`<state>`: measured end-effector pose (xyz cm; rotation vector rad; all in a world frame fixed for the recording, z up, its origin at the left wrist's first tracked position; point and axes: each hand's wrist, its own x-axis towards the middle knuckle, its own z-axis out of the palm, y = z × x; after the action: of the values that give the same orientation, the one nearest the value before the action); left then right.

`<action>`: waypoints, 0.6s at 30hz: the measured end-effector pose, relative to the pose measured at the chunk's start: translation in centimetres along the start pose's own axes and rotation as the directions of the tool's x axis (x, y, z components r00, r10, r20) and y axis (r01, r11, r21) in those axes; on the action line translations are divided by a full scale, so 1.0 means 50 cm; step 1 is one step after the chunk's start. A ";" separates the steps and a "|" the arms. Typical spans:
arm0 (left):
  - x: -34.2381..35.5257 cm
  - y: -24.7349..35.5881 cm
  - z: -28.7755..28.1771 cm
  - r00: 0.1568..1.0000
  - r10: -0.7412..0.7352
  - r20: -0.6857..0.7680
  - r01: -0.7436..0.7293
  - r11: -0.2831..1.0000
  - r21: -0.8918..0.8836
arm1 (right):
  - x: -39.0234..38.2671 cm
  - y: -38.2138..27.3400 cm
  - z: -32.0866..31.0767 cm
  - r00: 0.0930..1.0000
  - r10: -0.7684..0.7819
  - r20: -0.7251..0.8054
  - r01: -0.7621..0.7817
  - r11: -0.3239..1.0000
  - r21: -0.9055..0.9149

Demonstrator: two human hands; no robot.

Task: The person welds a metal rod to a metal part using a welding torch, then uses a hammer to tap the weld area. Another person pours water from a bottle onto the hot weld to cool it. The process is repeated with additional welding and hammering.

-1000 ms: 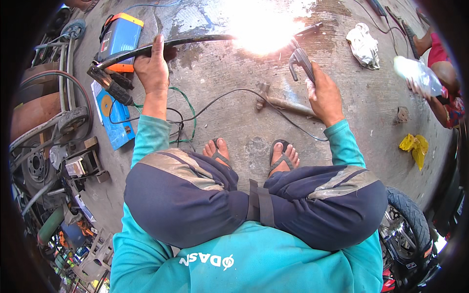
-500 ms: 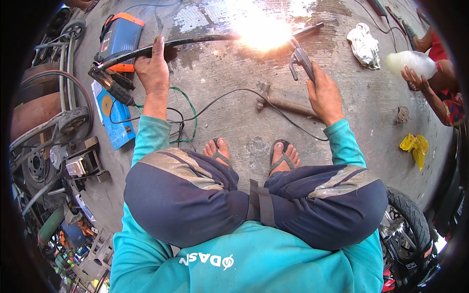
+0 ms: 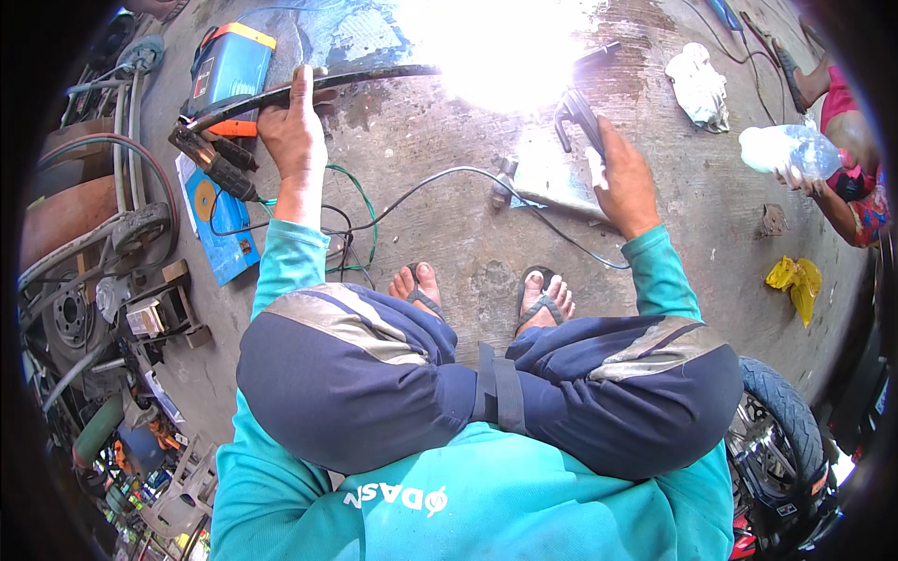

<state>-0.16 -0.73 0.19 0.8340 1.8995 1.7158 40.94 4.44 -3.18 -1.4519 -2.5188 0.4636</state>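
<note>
My left hand (image 3: 294, 140) is closed around a long, dark, slightly curved metal bar (image 3: 379, 75), its thumb pointing up along it. A welding ground clamp (image 3: 223, 173) sits at the bar's left end. My right hand (image 3: 625, 187) grips a welding electrode holder (image 3: 582, 120), which is tilted up and left toward the bar. A dazzling white arc (image 3: 505, 61) hides the electrode and the bar's middle; the bar's right end shows beyond it. Below the holder, a hammer (image 3: 552, 199) lies on the concrete, partly behind my right hand.
An orange-and-blue welding machine (image 3: 232, 75) and a blue flat case (image 3: 223, 229) lie left. A cable (image 3: 421, 185) crosses the floor. White cloth (image 3: 697, 87), yellow plastic (image 3: 795, 285) and a person holding a bottle (image 3: 793, 151) are right. Wheeled metal frames (image 3: 131, 234) crowd the left; a tyre (image 3: 786, 411) stands lower right.
The arc's glare has grown whiter and wider, brightening the hammer and floor. My hands stay nearly in place. The other person's hand and bottle have shifted slightly downward.
</note>
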 end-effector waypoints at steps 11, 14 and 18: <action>0.008 -0.027 -0.012 0.984 -0.019 0.175 0.097 0.890 -0.446 | -0.002 0.005 0.001 0.989 0.063 -0.137 -0.040 0.986 0.159; 0.004 -0.037 -0.016 0.987 -0.045 0.153 0.108 0.893 -0.436 | -0.004 0.000 0.001 0.991 0.113 -0.068 -0.105 0.989 0.105; 0.000 -0.060 -0.023 0.994 -0.077 0.080 0.103 0.904 -0.415 | -0.002 -0.007 0.009 0.989 0.150 -0.010 -0.149 0.986 0.070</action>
<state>-1.35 -1.71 -2.66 0.6115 1.4238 1.9173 40.55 4.13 -3.44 -1.6186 -2.3671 0.5563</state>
